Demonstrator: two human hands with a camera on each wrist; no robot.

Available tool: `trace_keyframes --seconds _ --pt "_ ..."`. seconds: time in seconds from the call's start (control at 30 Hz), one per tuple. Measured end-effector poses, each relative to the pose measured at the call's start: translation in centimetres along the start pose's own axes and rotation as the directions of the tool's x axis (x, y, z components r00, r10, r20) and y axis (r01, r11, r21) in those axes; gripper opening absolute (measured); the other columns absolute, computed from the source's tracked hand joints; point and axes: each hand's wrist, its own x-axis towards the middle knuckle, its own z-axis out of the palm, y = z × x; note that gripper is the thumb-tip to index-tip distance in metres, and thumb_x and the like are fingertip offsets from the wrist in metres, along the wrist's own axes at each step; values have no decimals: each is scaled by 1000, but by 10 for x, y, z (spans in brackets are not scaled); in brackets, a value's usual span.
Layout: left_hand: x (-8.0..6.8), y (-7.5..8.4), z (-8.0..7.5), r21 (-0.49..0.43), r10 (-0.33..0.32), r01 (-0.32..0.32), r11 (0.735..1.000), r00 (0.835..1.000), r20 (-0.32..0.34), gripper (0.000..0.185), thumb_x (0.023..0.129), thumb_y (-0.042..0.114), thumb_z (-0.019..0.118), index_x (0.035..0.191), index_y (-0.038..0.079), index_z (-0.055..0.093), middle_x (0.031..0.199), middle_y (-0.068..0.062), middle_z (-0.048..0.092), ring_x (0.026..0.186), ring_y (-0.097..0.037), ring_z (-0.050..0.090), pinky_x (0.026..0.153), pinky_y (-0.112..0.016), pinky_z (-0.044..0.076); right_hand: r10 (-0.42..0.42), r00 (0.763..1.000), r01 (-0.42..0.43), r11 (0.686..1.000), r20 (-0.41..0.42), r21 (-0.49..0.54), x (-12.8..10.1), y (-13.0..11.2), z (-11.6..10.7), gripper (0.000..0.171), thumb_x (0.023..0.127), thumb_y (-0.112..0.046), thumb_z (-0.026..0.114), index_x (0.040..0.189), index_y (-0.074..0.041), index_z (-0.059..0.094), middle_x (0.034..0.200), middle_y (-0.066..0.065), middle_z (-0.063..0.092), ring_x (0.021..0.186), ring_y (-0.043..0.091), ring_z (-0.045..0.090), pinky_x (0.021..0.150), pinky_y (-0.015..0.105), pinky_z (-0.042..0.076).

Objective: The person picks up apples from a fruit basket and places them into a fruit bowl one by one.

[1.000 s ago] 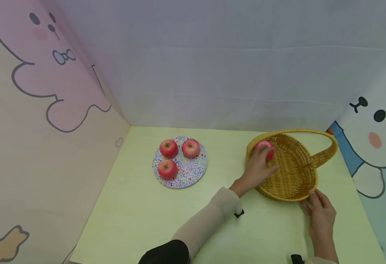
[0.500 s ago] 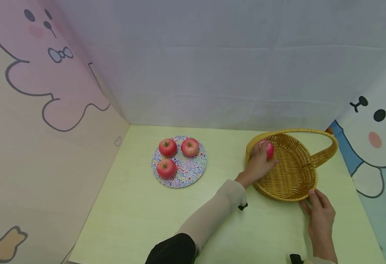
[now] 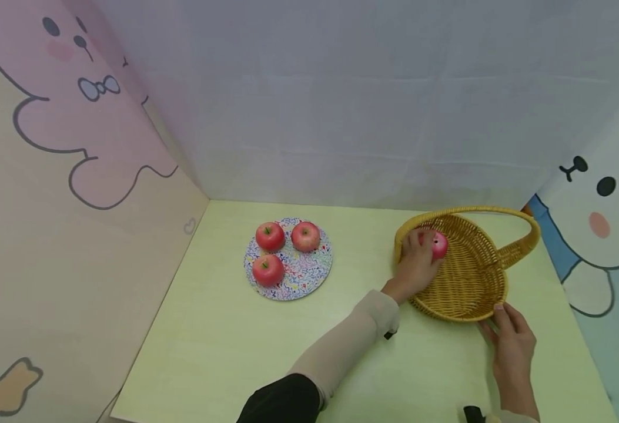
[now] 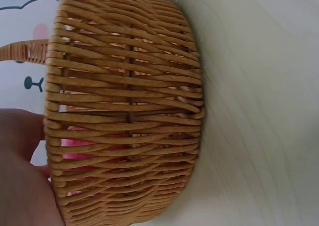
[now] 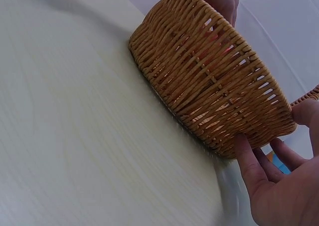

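Note:
A wicker basket [image 3: 473, 282] with a hoop handle stands on the yellow-green table at the right. My left hand [image 3: 417, 261] reaches over its left rim and curls round a red apple [image 3: 439, 245] inside it. In the left wrist view the basket wall [image 4: 124, 111] fills the frame, and the apple [image 4: 82, 149] shows pink through the weave. My right hand [image 3: 510, 338] lies with straight fingers at the basket's near rim, thumb touching it. The right wrist view shows those fingers [image 5: 249, 164] beside the basket [image 5: 209, 86].
A round patterned plate [image 3: 311, 276] sits left of the basket with three red apples [image 3: 270, 236] [image 3: 305, 236] [image 3: 268, 269] on it. Cartoon-printed panels wall in the table on the left, back and right. Bare tabletop [image 3: 224, 341] lies in front of the plate.
My left hand has pushed a little deeper into the basket, and the apple under it has shifted slightly right. The right hand has stayed at the near rim.

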Motion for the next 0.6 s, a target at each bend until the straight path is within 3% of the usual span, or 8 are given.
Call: trace_keyframes --seconds 0.17,0.33,0.43,0.6 --pt "0 0 4 171 30 -34 985 999 26 65 102 39 66 157 22 37 151 -2 34 143 -20 36 106 -23 49 -1 1000 1 1000 4 2 0 2 -1 47 102 -28 67 146 -17 55 122 -11 62 97 -6 69 75 16 61" --pt "1 0 8 237 48 -57 970 998 43 69 101 42 66 158 22 33 146 -4 35 134 -19 41 104 -25 48 -10 1000 10 1000 -5 5 1 2 -1 45 102 -27 67 144 -16 56 123 -10 62 98 -6 69 75 16 61" --pt "3 1 10 259 55 -70 963 996 63 71 100 43 67 159 23 33 151 -6 33 140 -22 38 110 -31 47 -6 1000 6 1000 -5 -7 1 2 -2 48 102 -28 67 147 -17 54 124 -11 61 98 -7 69 75 15 61" --pt "9 6 8 349 92 -129 928 988 122 74 100 43 68 163 30 29 165 -7 24 153 -27 27 119 -44 41 -8 1000 8 1000 7 -29 2 2 -1 52 103 -30 65 151 -16 51 127 -10 58 99 -8 68 77 14 60"
